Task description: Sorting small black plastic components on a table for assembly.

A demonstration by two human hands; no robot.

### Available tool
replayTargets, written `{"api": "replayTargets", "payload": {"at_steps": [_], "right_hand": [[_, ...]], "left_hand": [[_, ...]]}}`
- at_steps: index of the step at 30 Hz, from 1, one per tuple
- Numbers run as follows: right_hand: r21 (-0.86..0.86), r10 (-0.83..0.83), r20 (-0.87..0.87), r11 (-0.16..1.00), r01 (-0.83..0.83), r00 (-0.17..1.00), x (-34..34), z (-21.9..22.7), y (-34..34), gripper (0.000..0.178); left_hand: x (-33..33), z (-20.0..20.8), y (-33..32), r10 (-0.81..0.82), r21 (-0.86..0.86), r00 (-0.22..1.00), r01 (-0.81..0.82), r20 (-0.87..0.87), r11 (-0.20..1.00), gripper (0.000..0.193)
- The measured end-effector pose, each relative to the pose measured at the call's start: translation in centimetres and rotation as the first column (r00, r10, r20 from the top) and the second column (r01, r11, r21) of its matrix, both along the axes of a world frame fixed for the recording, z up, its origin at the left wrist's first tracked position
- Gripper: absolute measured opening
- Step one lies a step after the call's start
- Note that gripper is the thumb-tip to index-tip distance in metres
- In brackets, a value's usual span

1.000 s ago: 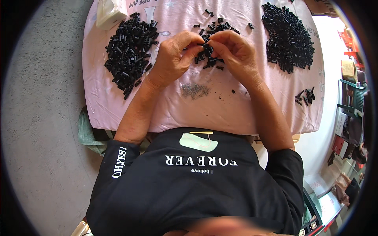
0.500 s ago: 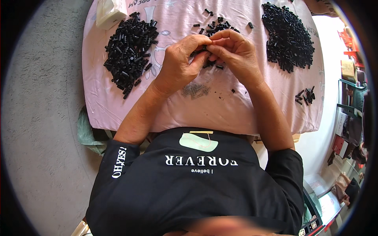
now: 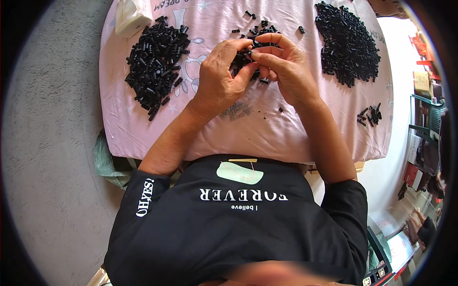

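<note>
Above the middle of the cloth, my left hand (image 3: 223,74) curls with its thumb and fingers closed on a small black plastic part (image 3: 249,53). My right hand (image 3: 290,66) meets it from the other side, pinching at the same part between thumb and forefinger. Fingers cover most of that part. Behind and beneath both hands lies a loose cluster of similar black parts (image 3: 264,29), partly hidden by them. Closer to me, a small heap of fine, thin grey pieces (image 3: 237,110) rests by my left wrist; they are too small to name.
A large heap of short black cylindrical parts (image 3: 155,64) lies at left, a dense heap of small black parts (image 3: 348,45) at right. Several black pieces (image 3: 371,115) sit near the right edge of the pink cloth (image 3: 286,136). A white box (image 3: 133,18) stands far left.
My fingertips have parted slightly, and the right forefinger has lifted, so more of the small black part shows between my hands. Both hands stay over the middle.
</note>
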State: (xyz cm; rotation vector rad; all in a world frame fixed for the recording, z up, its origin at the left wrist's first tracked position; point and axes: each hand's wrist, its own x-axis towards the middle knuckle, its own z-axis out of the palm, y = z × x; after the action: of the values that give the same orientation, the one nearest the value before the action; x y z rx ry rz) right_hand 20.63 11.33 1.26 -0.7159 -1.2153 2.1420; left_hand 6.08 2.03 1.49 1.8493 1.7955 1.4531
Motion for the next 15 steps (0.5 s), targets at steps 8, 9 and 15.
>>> {"api": "replayTargets", "payload": {"at_steps": [8,9,15], "right_hand": [[0.002,-0.007,-0.033,1.0,0.007,0.999,-0.29,-0.35,-0.29,0.029],[0.005,-0.009,-0.032,1.0,0.009,0.999,-0.32,-0.34,-0.33,0.028],[0.075,-0.01,-0.006,0.997,0.01,1.0,-0.19,-0.26,-0.21,0.028]], "left_hand": [[-0.32,0.03,0.0,0.025,0.002,0.999,-0.025,-0.036,1.0,0.034],[-0.35,-0.01,0.01,0.036,0.016,0.999,-0.035,-0.041,0.999,0.034],[-0.27,-0.07,0.17,0.021,0.007,0.999,-0.021,-0.043,1.0,0.034]]}}
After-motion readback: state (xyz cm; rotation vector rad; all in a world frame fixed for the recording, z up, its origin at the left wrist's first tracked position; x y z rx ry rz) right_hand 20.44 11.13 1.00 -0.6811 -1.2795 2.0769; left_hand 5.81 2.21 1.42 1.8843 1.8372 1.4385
